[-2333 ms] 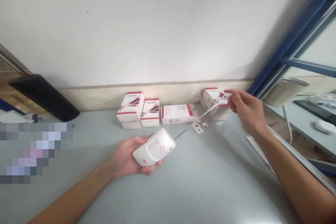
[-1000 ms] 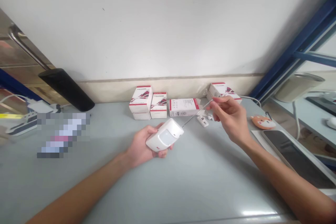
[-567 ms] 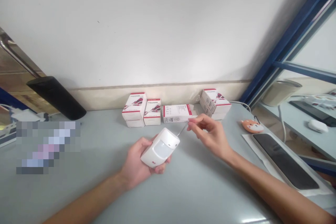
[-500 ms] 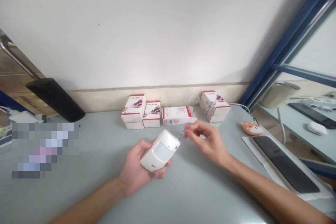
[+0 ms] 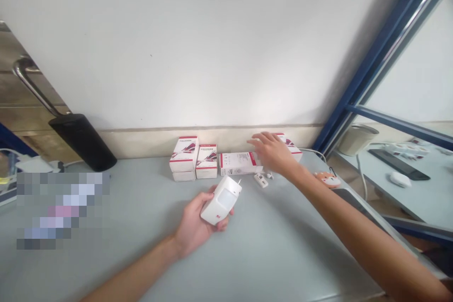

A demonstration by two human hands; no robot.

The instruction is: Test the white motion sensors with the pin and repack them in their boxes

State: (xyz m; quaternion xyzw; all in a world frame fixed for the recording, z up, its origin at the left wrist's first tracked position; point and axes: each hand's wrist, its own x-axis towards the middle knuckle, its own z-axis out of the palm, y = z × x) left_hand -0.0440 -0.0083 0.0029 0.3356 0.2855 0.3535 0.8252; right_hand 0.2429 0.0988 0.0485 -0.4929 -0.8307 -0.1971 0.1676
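My left hand [image 5: 198, 217] is wrapped round a white motion detector [image 5: 220, 200], held tilted above the table with its window facing up. A thin metal pin [image 5: 239, 181] sticks out of the detector's upper right end. My right hand [image 5: 274, 151] is apart from it, over the boxes at the back, fingers stretched out and holding nothing I can see. Just below that hand lies an opened white and red carton [image 5: 239, 163] on its side. A small white plastic bracket [image 5: 261, 180] and a smaller white piece [image 5: 269, 175] rest before it.
Red and white boxes [image 5: 184, 155] stand along the wall, with another stack [image 5: 292, 144] partly behind my right hand. A black cylinder-like object [image 5: 85, 141] leans at left. At right are an orange animal-faced case [image 5: 327, 179], a dark phone-like slab [image 5: 354, 203] and a blue frame [image 5: 371, 56].
My right hand has left the metal pin and moved up and back to the boxes. The bracket and small piece are now visible. My left hand still holds the detector.
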